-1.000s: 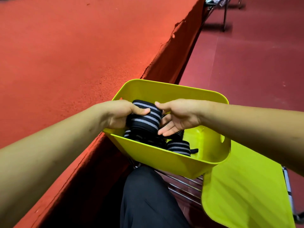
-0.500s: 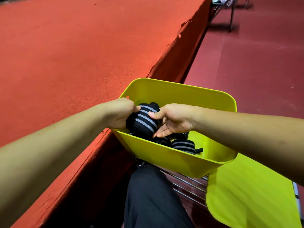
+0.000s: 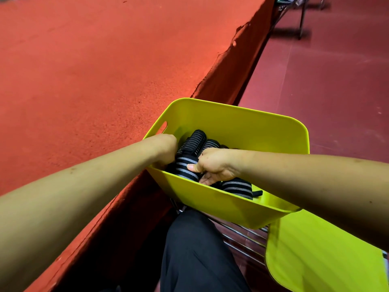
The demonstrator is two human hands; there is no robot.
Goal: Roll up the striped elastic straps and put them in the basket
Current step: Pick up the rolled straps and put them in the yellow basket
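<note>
My right hand (image 3: 216, 165) pinched a rolled strap (image 3: 187, 168), thumb on top and fingers (image 3: 207, 180) curled under its end, low inside the basket (image 3: 231, 108) at its 8 o'clock corner. My left hand (image 3: 166, 148) reached in at the roll's 9 o'clock side. Its fingers were hidden behind the wall, so I could not tell whether they gripped. More rolls (image 3: 196, 138) lay at 12 o'clock from the held one, and another roll (image 3: 237, 187) lay at 5 o'clock. The basket sat beside the red surface (image 3: 84, 70).
</note>
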